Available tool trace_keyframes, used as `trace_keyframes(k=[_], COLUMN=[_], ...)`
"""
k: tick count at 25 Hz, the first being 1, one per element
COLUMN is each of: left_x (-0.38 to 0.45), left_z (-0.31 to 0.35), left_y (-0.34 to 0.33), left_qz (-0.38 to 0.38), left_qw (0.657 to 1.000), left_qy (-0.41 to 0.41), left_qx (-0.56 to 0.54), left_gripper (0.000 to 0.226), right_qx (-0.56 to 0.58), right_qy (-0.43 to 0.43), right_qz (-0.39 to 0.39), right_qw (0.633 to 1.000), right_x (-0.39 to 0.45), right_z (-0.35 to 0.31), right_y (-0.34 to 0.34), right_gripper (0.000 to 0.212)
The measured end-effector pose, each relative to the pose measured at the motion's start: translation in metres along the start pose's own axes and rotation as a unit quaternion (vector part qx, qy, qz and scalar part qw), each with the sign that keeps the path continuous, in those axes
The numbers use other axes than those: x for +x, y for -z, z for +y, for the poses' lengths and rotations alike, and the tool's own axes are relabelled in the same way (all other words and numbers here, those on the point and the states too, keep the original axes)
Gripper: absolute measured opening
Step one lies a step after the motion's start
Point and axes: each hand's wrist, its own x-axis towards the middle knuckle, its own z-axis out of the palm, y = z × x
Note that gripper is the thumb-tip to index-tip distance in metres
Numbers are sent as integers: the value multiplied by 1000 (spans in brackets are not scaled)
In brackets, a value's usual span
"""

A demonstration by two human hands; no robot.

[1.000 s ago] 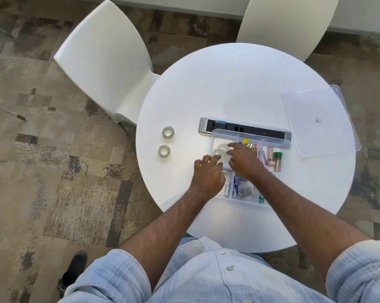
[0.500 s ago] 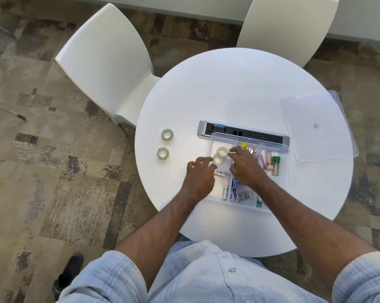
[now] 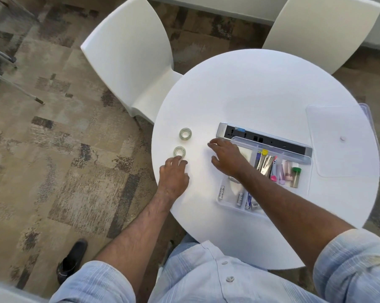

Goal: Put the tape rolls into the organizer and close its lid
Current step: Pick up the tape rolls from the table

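Observation:
Two clear tape rolls lie on the round white table near its left edge: a far roll and a near roll. My left hand is just below the near roll, fingertips touching its near side, holding nothing. My right hand hovers with fingers spread over the left end of the clear organizer, reaching leftward and empty. It hides the organizer's left compartment. The clear lid lies flat to the organizer's right.
A grey power strip sits against the organizer's far side. Batteries, a stapler and small tubes fill the organizer. Two white chairs stand behind the table. My shoe is on the carpet at lower left.
Both hands left the organizer and swung left toward the loose tape rolls. The left hand now touches the near roll. The camera view shifted left.

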Motion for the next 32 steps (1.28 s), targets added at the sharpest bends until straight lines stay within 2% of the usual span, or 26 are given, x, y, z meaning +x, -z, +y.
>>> trace_keyframes(k=[8,13,19,26,32], left_x=[13,13,9,12,12], left_z=[0,-9,-17,-7,0], left_y=[3,-1,-9,-7,-5], left_qz=[-21,-35,-17,-46,-59], left_qw=[1000,999,997,998,996], left_qy=[6,11,-31,-22,-11], left_qx=[19,18,68,48,60], left_gripper=[50,43,32,37,35], right_qx=[-44,-35,-94,-122,-130], right_qy=[44,38,39,49,30], right_qz=[-54,-103,-141,-118,-141], right_qw=[997,993,985,984,981], right_x=[43,66,80,68,54], right_z=[-34,-44,-44,-36,-31], right_y=[2,3,-7,-17,-23], right_gripper=[54,56,40,36,41])
